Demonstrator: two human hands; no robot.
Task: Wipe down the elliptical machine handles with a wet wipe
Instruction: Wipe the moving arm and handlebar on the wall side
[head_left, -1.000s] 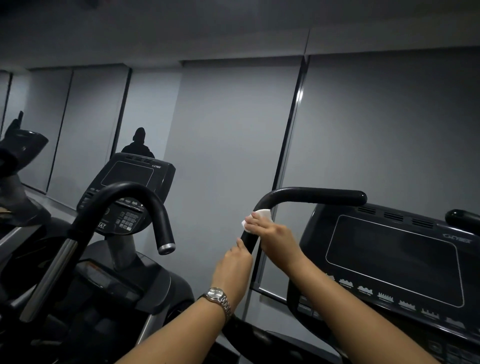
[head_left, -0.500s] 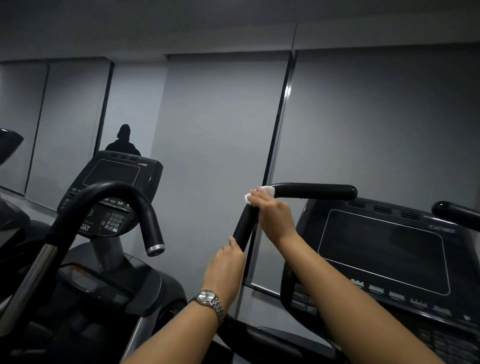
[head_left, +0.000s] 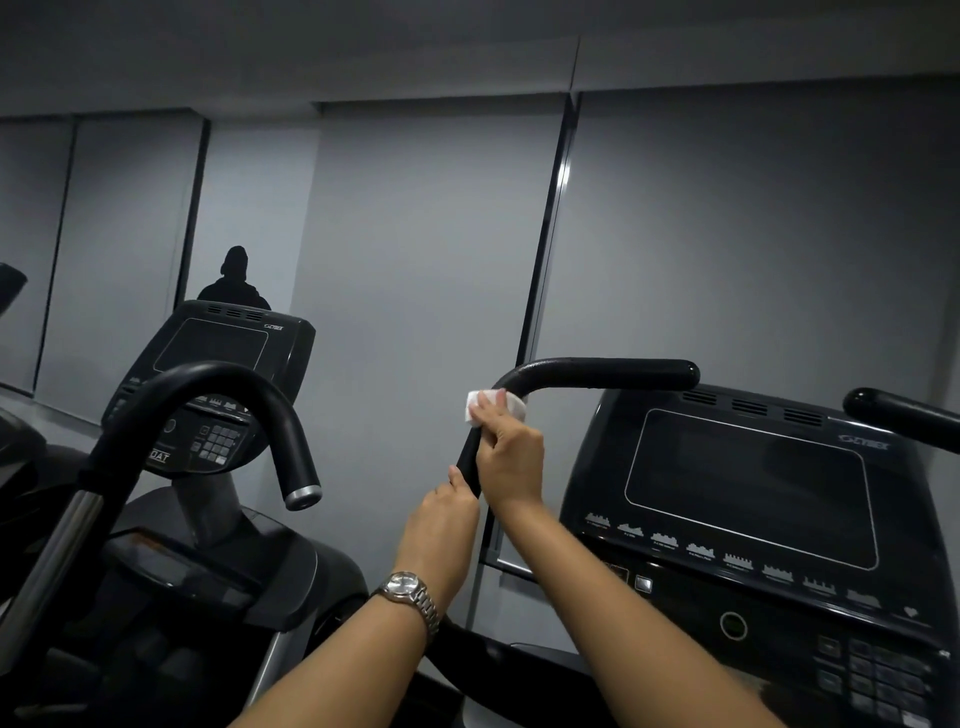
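Your right hand (head_left: 511, 457) on handle (head_left: 597, 374) bend, wipe (head_left: 475, 405) under it; left hand (head_left: 441, 525) just below. Right of handle: console (head_left: 748, 483). At your left: second handle (head_left: 234, 395), second console (head_left: 218, 358) behind it.

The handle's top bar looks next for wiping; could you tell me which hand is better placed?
Right. The right hand holds the wipe against the handle at its bend below the bar; the left hand grips it lower down, with no wipe.

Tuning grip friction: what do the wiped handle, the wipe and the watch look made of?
handle: black rubbery or foam coating, likely; faintly pebbled, dull sheen.
wipe: thin white nonwoven sheet, probably; crumples under the right hand.
watch: polished metal, seemingly steel; silvery links glint.
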